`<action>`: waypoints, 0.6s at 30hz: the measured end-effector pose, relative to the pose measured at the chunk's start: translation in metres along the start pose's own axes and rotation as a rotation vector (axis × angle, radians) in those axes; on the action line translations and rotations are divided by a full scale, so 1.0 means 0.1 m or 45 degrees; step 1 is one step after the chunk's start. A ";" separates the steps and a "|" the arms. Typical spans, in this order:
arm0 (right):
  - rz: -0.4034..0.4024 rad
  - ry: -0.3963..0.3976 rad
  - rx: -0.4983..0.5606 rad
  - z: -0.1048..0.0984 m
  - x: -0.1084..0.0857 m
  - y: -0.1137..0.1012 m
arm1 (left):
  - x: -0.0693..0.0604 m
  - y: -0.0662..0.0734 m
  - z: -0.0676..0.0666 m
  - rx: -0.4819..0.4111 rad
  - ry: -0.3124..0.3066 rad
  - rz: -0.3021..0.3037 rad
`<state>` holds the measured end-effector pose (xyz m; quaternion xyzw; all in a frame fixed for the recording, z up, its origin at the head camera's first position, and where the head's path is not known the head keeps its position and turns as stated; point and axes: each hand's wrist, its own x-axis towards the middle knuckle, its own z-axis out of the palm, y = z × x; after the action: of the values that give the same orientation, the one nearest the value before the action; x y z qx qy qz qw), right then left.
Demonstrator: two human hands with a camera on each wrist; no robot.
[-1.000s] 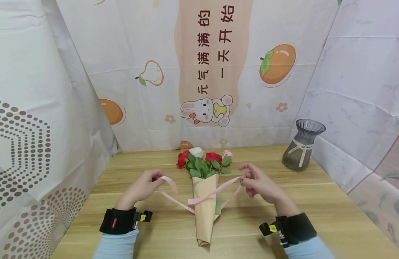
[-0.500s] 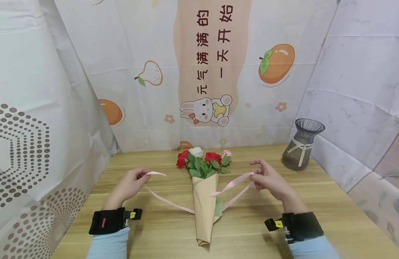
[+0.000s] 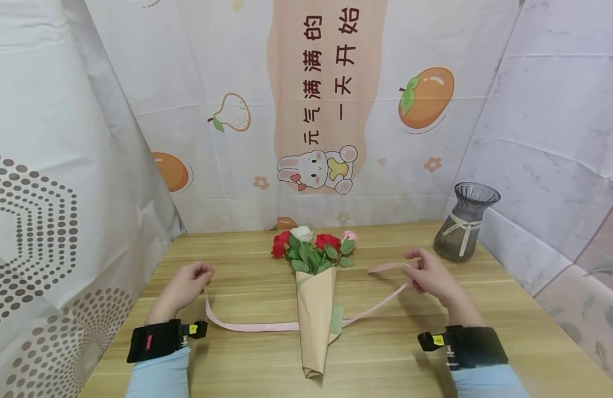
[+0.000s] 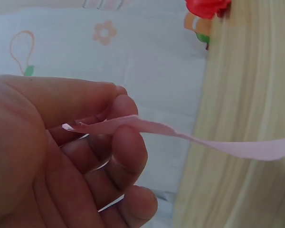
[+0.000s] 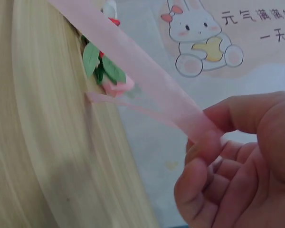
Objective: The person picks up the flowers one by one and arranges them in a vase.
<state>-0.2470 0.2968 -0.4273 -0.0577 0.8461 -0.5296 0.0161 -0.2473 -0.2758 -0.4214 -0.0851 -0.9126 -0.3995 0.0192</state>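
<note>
Pale blue sleeves (image 3: 159, 376) come in from the near edge, one on each side. Black bands (image 3: 154, 341) round both wrists, a small black device fixed to each.

Between the forearms, wrapped bouquet (image 3: 315, 315) flat on the wood-grain counter (image 3: 246, 365), around its middle. Long axis runs near to far, almost straight out from the person. Narrow folded foot of the brown paper points at the person; the wrapper widens toward the blooms. A pale green corner (image 3: 336, 320) shows at its right side.

Pink ribbon (image 3: 263, 327) lies crosswise to that axis, left to right. It meets the paper's left edge, is hidden beneath the wrapper, and shows again at the right by the green corner. Both sides climb off the counter to the hands, so it makes a shallow, wide U.

Left hand (image 3: 187, 284): fingers bent, tips pinching the ribbon close to its end; a short tip sticks out toward the palm. Right hand (image 3: 430, 276): also pinching the ribbon, other fingers curled; a loose tail runs from the grip back toward the bouquet, its end apart from it.

Farther off, the bouquet's head: green leaves (image 3: 313, 257), then two red roses (image 3: 328, 242), one white, one pink, all pointing away from the person.

Far right, grey glass vase (image 3: 455, 243), upright, pale bow at the neck. Behind the counter, printed cloth (image 3: 197, 61) with fruit, a rabbit and writing.
</note>
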 end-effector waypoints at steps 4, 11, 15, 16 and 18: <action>0.050 -0.005 -0.092 -0.04 -0.02 0.08 | -0.02 -0.09 -0.02 0.004 -0.008 -0.023; 0.167 -0.021 -0.255 -0.11 -0.03 0.19 | -0.05 -0.27 -0.05 0.064 -0.030 -0.063; 0.204 -0.044 -0.328 -0.18 -0.03 0.29 | -0.06 -0.27 -0.08 0.104 -0.076 -0.110; 0.210 -0.045 -0.345 -0.20 -0.03 0.31 | -0.07 -0.27 -0.09 0.113 -0.084 -0.126; 0.217 -0.033 -0.376 -0.24 -0.04 0.34 | -0.07 -0.27 -0.11 0.136 -0.093 -0.143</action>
<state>-0.2476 0.3336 -0.4469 0.0055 0.9163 -0.3953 0.0632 -0.2452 -0.3028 -0.4337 -0.0473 -0.9360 -0.3473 -0.0320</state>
